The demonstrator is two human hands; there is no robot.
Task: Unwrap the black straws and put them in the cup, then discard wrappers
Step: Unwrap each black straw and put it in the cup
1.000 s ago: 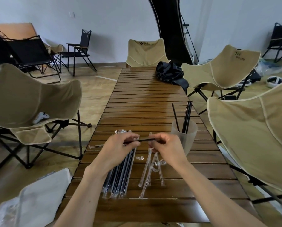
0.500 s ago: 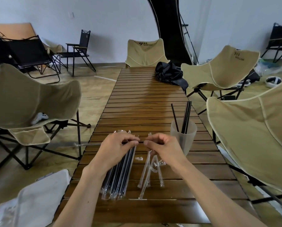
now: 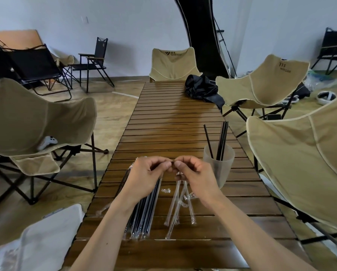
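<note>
Just short of the cup (image 3: pixel 218 165), both hands, left (image 3: pixel 144 178) and right (image 3: pixel 193 177), pinch one straw (image 3: pixel 172 163) fingertip to fingertip above wrapped straws (image 3: pixel 142 216) and empty wrappers (image 3: pixel 180 204); a jerky pull risks toppling the cup beyond.

A long slatted wooden table (image 3: pixel 173 122) runs away from the viewer over a wood-look floor (image 3: pixel 113 106). A crumpled black bag (image 3: pixel 203 89) lies on its far right corner. Tan folding camp chairs stand around it: one at the far end (image 3: pixel 173 63), one on the left (image 3: pixel 26 118) with a white controller (image 3: pixel 47 142) on its seat, and two on the right (image 3: pixel 261 81) (image 3: pixel 304 163). Black folding chairs (image 3: pixel 93 63) stand by the pale wall, left of a dark curved panel (image 3: pixel 201 36). A white bin (image 3: pixel 44 237) sits at lower left.
</note>
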